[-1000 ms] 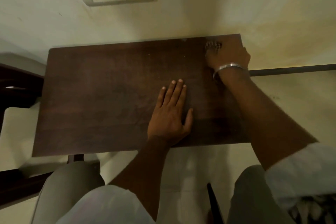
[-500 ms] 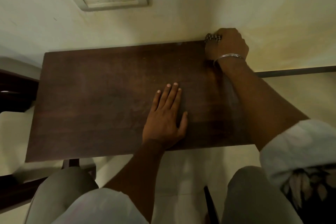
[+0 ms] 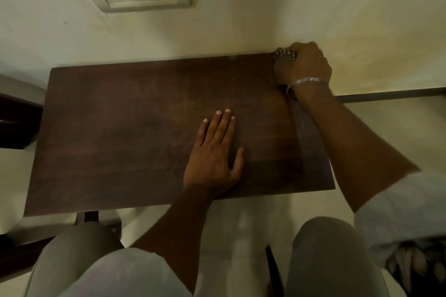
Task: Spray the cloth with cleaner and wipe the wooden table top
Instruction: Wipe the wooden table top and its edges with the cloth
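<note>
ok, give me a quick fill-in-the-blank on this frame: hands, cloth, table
The left hand lies ____ on the table.
The right hand grips the cloth at the table's far ____ corner.
A ____ circles the right wrist.

Missing: flat; right; bangle

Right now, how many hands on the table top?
2: left hand flat near the front middle; right hand at the far right corner of the table top, gripping a cloth.
</note>
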